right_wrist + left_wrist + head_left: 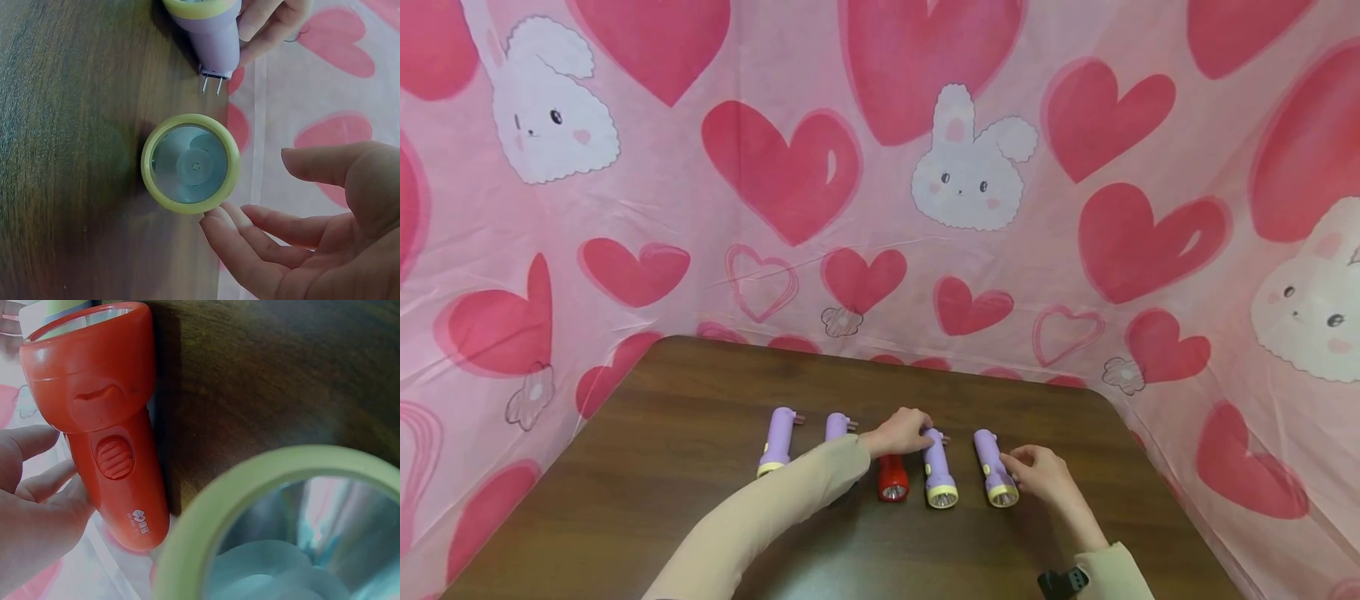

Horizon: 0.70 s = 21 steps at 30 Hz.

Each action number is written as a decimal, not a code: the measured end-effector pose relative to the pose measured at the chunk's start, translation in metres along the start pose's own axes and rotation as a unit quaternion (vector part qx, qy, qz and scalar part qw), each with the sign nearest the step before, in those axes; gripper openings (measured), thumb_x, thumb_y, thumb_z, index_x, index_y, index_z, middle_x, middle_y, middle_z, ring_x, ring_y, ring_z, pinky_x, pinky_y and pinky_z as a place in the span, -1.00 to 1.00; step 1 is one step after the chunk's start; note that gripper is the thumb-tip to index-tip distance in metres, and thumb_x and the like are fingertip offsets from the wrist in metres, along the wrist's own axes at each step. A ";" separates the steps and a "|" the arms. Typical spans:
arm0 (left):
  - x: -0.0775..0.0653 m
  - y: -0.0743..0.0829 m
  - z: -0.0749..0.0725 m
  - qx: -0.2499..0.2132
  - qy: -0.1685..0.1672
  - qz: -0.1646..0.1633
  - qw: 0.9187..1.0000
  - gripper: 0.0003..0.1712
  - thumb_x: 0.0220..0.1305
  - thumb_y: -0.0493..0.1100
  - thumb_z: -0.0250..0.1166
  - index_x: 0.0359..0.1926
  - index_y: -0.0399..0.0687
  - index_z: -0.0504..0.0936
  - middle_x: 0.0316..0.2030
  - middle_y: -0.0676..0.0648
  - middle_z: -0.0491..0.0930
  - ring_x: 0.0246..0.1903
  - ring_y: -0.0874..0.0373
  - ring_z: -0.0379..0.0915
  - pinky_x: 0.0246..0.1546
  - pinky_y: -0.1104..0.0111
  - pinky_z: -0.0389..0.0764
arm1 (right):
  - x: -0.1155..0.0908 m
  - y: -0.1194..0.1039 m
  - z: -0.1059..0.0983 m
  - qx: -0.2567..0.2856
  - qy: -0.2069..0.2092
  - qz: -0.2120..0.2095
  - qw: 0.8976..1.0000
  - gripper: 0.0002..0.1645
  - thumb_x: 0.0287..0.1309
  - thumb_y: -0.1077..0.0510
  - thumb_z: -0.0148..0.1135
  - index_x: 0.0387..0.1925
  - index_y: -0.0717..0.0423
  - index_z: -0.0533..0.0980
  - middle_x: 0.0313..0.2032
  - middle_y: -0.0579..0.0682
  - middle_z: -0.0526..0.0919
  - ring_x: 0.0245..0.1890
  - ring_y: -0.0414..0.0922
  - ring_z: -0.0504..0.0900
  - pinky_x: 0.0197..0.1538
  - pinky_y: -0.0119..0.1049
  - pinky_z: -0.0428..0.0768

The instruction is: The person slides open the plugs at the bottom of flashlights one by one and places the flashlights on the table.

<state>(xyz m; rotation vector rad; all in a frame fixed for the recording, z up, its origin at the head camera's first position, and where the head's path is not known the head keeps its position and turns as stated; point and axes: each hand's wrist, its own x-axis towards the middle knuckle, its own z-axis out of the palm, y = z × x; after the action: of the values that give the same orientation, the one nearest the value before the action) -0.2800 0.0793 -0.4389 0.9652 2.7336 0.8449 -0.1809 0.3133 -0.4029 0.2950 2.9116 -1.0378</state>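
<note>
Over the tail of a red flashlight [892, 479], my left hand [901, 431] reaches rightward. Its curled fingers hold the tail end of a purple flashlight [937, 471], second from the right, with a yellow-green rim and a two-pin plug sticking out. In the right wrist view those fingers [259, 19] lie against its body. My right hand [1041, 475] is beside the rightmost purple flashlight [987, 454]. Thumb and fingers of the right hand [331, 231] are spread apart, fingertips right at the yellow-green rim. The red flashlight [115, 394] shows a ribbed slide switch.
Two more purple flashlights lie on the left: one [780, 437] at the row's end and one [837, 427] partly hidden by my left sleeve. The brown wooden table [655, 467] is bordered by a pink cloth [880, 283] with hearts and rabbits.
</note>
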 end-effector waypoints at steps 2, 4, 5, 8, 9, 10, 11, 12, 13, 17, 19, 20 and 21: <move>0.000 0.000 0.001 -0.003 0.000 -0.001 1.000 -0.67 0.25 -0.17 0.35 -0.01 -0.25 0.70 -0.07 -0.15 0.73 -0.16 0.10 0.63 -0.10 0.36 0.67 | 0.000 0.000 0.001 0.006 -0.006 0.005 1.000 -0.51 0.29 0.01 0.24 -0.09 0.44 0.55 -0.30 0.16 0.71 -0.38 -0.15 0.70 -0.33 -0.33 0.69; 0.000 -0.001 0.001 -0.003 0.001 0.000 1.000 -0.68 0.25 -0.18 0.35 -0.01 -0.25 0.70 -0.08 -0.15 0.74 -0.16 0.10 0.63 -0.11 0.37 0.67 | 0.001 0.002 0.002 0.012 -0.007 0.007 1.000 -0.52 0.28 0.02 0.24 -0.10 0.45 0.56 -0.31 0.16 0.71 -0.39 -0.16 0.70 -0.33 -0.33 0.70; 0.000 -0.001 0.001 -0.003 0.002 0.001 1.000 -0.68 0.25 -0.18 0.36 -0.02 -0.25 0.70 -0.09 -0.15 0.74 -0.17 0.10 0.63 -0.12 0.37 0.66 | 0.002 0.003 0.003 0.014 -0.007 0.009 1.000 -0.51 0.27 0.02 0.25 -0.11 0.45 0.56 -0.32 0.15 0.72 -0.40 -0.16 0.69 -0.33 -0.34 0.69; 0.001 -0.001 0.001 -0.001 0.003 0.004 1.000 -0.69 0.24 -0.18 0.36 -0.03 -0.25 0.70 -0.10 -0.15 0.74 -0.19 0.11 0.62 -0.13 0.38 0.66 | 0.005 0.004 0.004 0.018 -0.008 0.012 1.000 -0.50 0.26 0.01 0.26 -0.11 0.45 0.56 -0.33 0.14 0.72 -0.40 -0.17 0.69 -0.34 -0.34 0.69; 0.001 -0.001 0.001 0.000 0.003 0.004 1.000 -0.69 0.24 -0.18 0.36 -0.03 -0.24 0.71 -0.11 -0.14 0.74 -0.20 0.12 0.62 -0.13 0.38 0.66 | 0.006 0.005 0.004 0.019 -0.009 0.013 1.000 -0.49 0.25 0.00 0.27 -0.11 0.45 0.57 -0.33 0.14 0.72 -0.40 -0.18 0.69 -0.33 -0.34 0.70; 0.001 -0.002 0.001 -0.002 0.003 0.003 1.000 -0.69 0.24 -0.18 0.35 -0.03 -0.25 0.70 -0.10 -0.14 0.74 -0.20 0.12 0.61 -0.13 0.38 0.66 | 0.006 0.005 0.004 0.018 -0.012 0.014 1.000 -0.48 0.26 -0.01 0.26 -0.11 0.46 0.56 -0.33 0.14 0.71 -0.40 -0.18 0.68 -0.33 -0.33 0.70; 0.001 -0.001 0.001 -0.002 0.001 0.002 1.000 -0.69 0.25 -0.18 0.35 -0.03 -0.24 0.70 -0.10 -0.15 0.74 -0.20 0.12 0.61 -0.13 0.38 0.66 | 0.007 0.005 0.004 0.017 -0.014 0.015 1.000 -0.47 0.26 -0.02 0.26 -0.10 0.46 0.56 -0.32 0.15 0.71 -0.40 -0.18 0.67 -0.32 -0.31 0.71; 0.001 -0.001 0.001 -0.002 0.000 0.001 1.000 -0.68 0.25 -0.18 0.35 -0.02 -0.24 0.70 -0.09 -0.15 0.74 -0.19 0.12 0.61 -0.12 0.38 0.66 | 0.008 0.005 0.004 0.017 -0.015 0.016 1.000 -0.46 0.26 -0.03 0.27 -0.11 0.46 0.56 -0.32 0.15 0.70 -0.40 -0.19 0.67 -0.32 -0.31 0.71; 0.001 -0.001 0.001 -0.003 -0.001 -0.001 1.000 -0.68 0.26 -0.17 0.35 -0.01 -0.24 0.70 -0.09 -0.15 0.74 -0.19 0.12 0.62 -0.11 0.38 0.66 | 0.008 0.006 0.005 0.015 -0.016 0.015 1.000 -0.46 0.26 -0.03 0.27 -0.11 0.46 0.57 -0.32 0.15 0.70 -0.40 -0.19 0.67 -0.32 -0.31 0.71; 0.001 0.000 0.000 0.003 0.000 0.000 1.000 -0.68 0.26 -0.17 0.35 -0.02 -0.24 0.70 -0.09 -0.14 0.74 -0.16 0.11 0.62 -0.11 0.39 0.65 | 0.011 0.008 0.006 0.006 -0.014 0.017 1.000 -0.47 0.24 -0.04 0.28 -0.14 0.45 0.59 -0.35 0.14 0.69 -0.42 -0.19 0.65 -0.34 -0.34 0.68; 0.001 0.001 0.000 0.005 0.001 0.000 1.000 -0.69 0.26 -0.17 0.34 -0.02 -0.24 0.70 -0.09 -0.14 0.74 -0.16 0.11 0.62 -0.12 0.40 0.64 | 0.012 0.009 0.007 0.000 -0.015 0.019 1.000 -0.47 0.24 -0.04 0.27 -0.15 0.45 0.59 -0.34 0.14 0.68 -0.42 -0.19 0.64 -0.35 -0.35 0.68; 0.001 0.001 0.000 0.006 0.002 0.000 1.000 -0.69 0.25 -0.17 0.35 -0.03 -0.23 0.71 -0.11 -0.13 0.74 -0.17 0.12 0.62 -0.14 0.41 0.63 | 0.012 0.010 0.007 -0.002 -0.016 0.021 1.000 -0.47 0.24 -0.04 0.27 -0.14 0.45 0.59 -0.33 0.14 0.68 -0.42 -0.19 0.63 -0.34 -0.35 0.67; 0.001 0.002 0.000 0.004 0.002 -0.002 1.000 -0.69 0.25 -0.17 0.35 -0.03 -0.23 0.70 -0.10 -0.13 0.74 -0.16 0.12 0.62 -0.14 0.41 0.63 | 0.012 0.010 0.007 -0.005 -0.018 0.023 1.000 -0.46 0.25 -0.05 0.27 -0.14 0.45 0.59 -0.32 0.15 0.68 -0.41 -0.19 0.63 -0.34 -0.35 0.67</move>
<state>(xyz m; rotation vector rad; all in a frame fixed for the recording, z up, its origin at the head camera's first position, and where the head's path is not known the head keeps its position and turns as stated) -0.2797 0.0806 -0.4375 0.9615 2.7422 0.8367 -0.1912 0.3184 -0.4157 0.3368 2.8632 -1.0115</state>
